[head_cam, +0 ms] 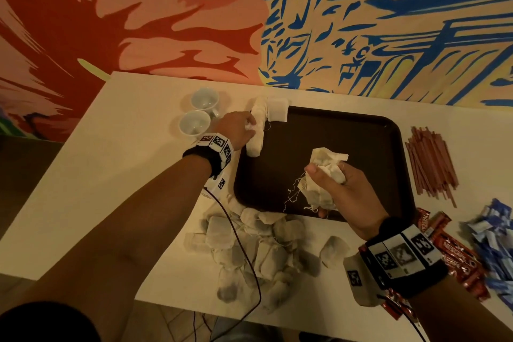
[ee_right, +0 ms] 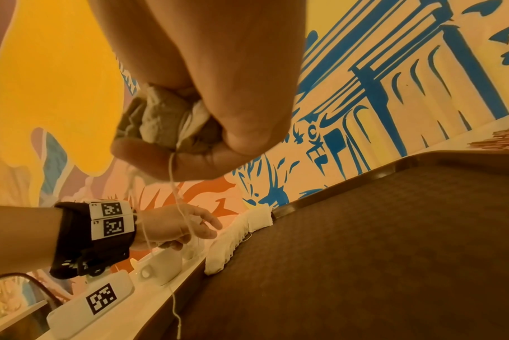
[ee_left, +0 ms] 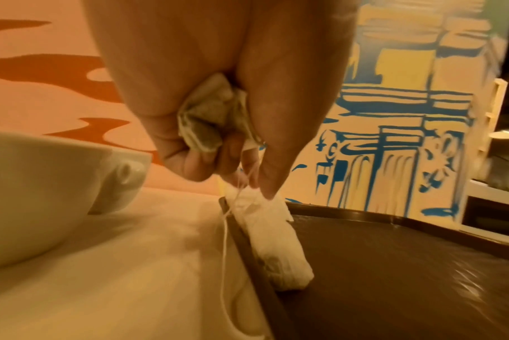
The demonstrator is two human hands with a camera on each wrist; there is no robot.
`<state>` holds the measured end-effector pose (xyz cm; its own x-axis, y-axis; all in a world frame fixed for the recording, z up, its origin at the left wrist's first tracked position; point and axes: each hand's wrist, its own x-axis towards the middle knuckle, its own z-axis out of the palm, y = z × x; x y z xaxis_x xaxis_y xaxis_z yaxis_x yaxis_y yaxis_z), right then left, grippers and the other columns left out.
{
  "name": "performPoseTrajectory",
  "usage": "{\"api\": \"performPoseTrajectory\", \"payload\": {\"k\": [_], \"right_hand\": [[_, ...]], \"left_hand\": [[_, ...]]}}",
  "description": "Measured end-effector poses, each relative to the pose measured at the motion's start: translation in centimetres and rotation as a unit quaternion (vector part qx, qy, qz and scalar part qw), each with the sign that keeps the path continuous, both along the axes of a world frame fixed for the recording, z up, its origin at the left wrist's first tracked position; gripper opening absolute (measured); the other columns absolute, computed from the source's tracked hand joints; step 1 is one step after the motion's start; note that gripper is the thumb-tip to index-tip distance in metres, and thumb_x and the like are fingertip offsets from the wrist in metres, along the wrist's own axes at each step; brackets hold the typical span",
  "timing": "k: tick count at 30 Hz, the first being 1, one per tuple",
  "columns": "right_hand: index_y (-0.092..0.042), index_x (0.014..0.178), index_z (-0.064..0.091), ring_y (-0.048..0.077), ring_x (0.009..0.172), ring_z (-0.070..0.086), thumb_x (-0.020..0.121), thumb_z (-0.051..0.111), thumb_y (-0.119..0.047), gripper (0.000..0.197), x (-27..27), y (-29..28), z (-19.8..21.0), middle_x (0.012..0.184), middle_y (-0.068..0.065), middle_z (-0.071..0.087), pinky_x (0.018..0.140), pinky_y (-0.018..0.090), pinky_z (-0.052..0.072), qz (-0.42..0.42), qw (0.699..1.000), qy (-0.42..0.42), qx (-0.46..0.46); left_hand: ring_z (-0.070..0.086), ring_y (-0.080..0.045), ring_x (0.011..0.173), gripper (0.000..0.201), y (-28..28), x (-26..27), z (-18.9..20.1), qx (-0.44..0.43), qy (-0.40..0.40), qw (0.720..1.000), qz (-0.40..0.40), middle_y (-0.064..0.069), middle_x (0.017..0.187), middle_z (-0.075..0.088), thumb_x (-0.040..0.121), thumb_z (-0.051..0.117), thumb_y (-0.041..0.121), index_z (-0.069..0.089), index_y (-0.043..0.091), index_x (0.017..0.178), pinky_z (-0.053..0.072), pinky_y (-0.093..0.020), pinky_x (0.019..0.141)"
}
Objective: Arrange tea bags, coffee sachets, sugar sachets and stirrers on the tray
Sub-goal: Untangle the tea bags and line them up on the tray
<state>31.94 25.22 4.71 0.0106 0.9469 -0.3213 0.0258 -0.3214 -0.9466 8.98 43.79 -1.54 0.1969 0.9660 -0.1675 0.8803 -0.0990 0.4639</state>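
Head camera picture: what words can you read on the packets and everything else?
"NESCAFE": white letters on the red coffee sachets; blurred, so this is only a likely reading.
Blue sachets: print too blurred to read.
Wristband markers: black-and-white square codes, no words.
Wall mural: blue letter-like marks, not readable.
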Motion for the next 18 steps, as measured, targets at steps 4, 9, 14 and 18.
{"api": "performPoseTrajectory", "payload": {"k": [4,9,14,18], "right_hand": [[-0.009,0.106,0.067,0.021,0.07,0.072,0.088,0.069,-0.04,0.037,0.1,0.0,0.1,0.094,0.008,0.075,0.047,0.029,0.053,0.003,1.0,0.003,-0.001],[-0.009,0.106,0.067,0.023,0.071,0.072,0.086,0.07,-0.042,0.039,0.2,-0.2,0.1,0.094,0.01,0.075,0.047,0.031,0.053,0.004,1.0,0.009,0.001],[-0.007,0.105,0.067,0.024,0.069,0.071,0.089,0.069,-0.04,0.036,0.2,-0.2,0.1,0.095,0.012,0.074,0.047,0.031,0.052,0.01,1.0,0.007,0.007],[-0.009,0.105,0.068,0.025,0.071,0.071,0.088,0.069,-0.04,0.035,0.0,-0.2,0.1,0.094,0.011,0.075,0.047,0.032,0.053,0.016,1.0,0.008,0.007]], "left_hand": [[0.062,-0.029,0.11,0.044,-0.8,1.2,0.6,-0.013,0.038,0.996,-0.078,-0.008,0.12,0.066,0.092,0.067,0.033,0.054,0.033,0.135,0.045,-0.033,0.087],[0.055,-0.032,0.127,0.063,-1.9,2.0,0.1,-0.064,0.198,0.961,-0.18,-0.009,0.145,0.053,0.094,0.062,0.049,0.034,0.045,0.151,0.046,-0.04,0.098],[0.054,-0.03,0.128,0.063,-2.4,1.8,-0.6,-0.057,0.246,0.947,-0.196,-0.007,0.147,0.052,0.096,0.059,0.049,0.032,0.042,0.153,0.047,-0.04,0.1],[0.054,-0.031,0.129,0.063,-2.4,1.4,-0.2,-0.067,0.237,0.95,-0.192,-0.008,0.147,0.051,0.097,0.058,0.049,0.032,0.042,0.153,0.046,-0.039,0.101]]}}
